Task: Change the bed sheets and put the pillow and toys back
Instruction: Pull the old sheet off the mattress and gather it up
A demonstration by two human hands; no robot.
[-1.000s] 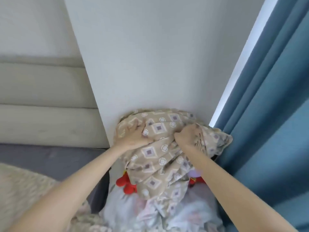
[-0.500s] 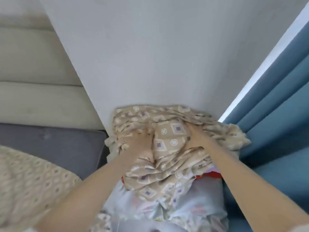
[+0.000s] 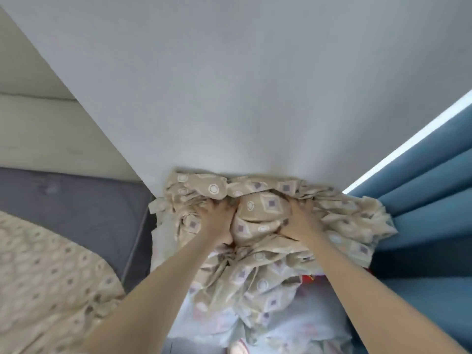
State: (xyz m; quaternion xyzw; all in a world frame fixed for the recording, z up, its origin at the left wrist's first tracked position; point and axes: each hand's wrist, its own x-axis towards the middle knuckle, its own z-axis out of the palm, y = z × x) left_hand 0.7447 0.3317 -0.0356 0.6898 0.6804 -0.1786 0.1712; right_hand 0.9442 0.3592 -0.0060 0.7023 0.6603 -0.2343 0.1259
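Both hands clutch a bunched beige patterned sheet [image 3: 258,213] at the middle of the frame: the left hand [image 3: 217,222] and right hand [image 3: 298,223] dig curled fingers into its folds, squeezing a bulge of cloth between them. The bundle is pushed against the white wall [image 3: 242,85] and rests on pale blue bedding [image 3: 306,325] at the bottom. A scrap of something red [image 3: 306,278] peeks out beneath it. A blue curtain [image 3: 429,180] hangs at right and a grey mattress [image 3: 84,208] lies at left.
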